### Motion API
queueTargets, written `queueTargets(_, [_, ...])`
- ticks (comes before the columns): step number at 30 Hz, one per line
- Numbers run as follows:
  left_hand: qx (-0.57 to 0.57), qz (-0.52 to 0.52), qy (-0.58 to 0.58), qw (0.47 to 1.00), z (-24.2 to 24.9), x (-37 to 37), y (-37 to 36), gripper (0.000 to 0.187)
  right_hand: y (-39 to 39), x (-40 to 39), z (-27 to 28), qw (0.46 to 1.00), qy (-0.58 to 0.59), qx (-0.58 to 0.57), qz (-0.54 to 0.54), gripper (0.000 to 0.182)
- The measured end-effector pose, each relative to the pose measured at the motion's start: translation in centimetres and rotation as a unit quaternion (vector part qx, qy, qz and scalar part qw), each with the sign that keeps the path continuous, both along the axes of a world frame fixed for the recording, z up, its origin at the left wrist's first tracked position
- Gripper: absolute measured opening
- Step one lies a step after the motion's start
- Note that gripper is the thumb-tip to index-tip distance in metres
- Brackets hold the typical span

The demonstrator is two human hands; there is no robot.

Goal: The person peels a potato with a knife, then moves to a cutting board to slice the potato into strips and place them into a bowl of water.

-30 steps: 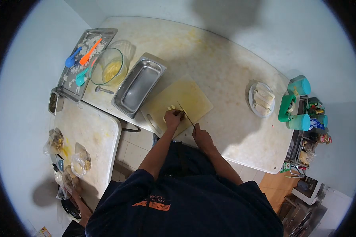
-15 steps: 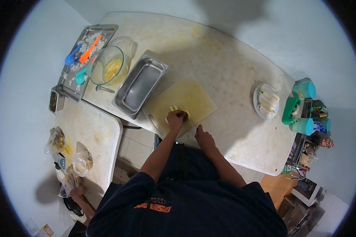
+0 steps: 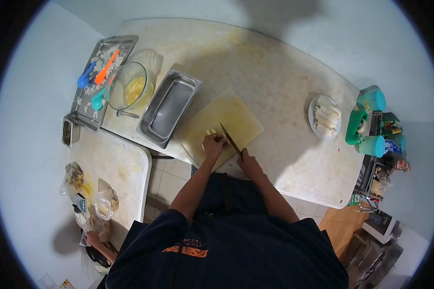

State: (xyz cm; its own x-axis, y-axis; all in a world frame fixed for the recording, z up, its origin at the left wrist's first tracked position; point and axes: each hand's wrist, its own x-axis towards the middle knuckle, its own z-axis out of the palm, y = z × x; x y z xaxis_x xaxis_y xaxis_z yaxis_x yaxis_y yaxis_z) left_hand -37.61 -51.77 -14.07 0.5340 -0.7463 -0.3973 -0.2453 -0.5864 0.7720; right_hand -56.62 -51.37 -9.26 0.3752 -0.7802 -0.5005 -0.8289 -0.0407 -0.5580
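Observation:
On the yellowish cutting board, my left hand is closed, its fingertips pinched over pale food. Small cut pale pieces lie just beyond its knuckles; the fingers hide much of what they hold. My right hand grips the handle of a kitchen knife at the board's right edge. The blade points away and to the left, a little right of my left fingertips. To the right, a white plate bears several long pale white pieces.
Left of the board stand a deep steel pan, a glass bowl with yellow contents and a metal tray with white bits and coloured spoons. Teal-lidded containers line the right. Another person's hand touches bags at lower left.
The knife has turned and shifted right, away from my left fingers, its blade side now showing. My right hand moved slightly right. The other person's hand moved a little.

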Motion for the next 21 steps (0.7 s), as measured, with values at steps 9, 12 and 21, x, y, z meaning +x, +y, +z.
queueTargets(9, [-0.092, -0.032, 0.024, 0.995, -1.4, 1.2, 1.0, 0.023, -0.1, -2.3, -1.5, 0.991, -0.119, 0.049, -0.027, 0.033])
queueTargets(12, [-0.054, -0.021, 0.082, 0.995, 4.8, 0.3, 0.8, 0.019, 0.5, -1.7, 0.9, 0.998, -0.052, 0.019, -0.025, 0.032])
queueTargets(21, [-0.067, -0.024, -0.027, 0.997, 5.3, -0.2, 1.0, 0.022, 1.6, 0.1, 1.7, 0.997, 0.004, -0.05, 0.051, 0.026])
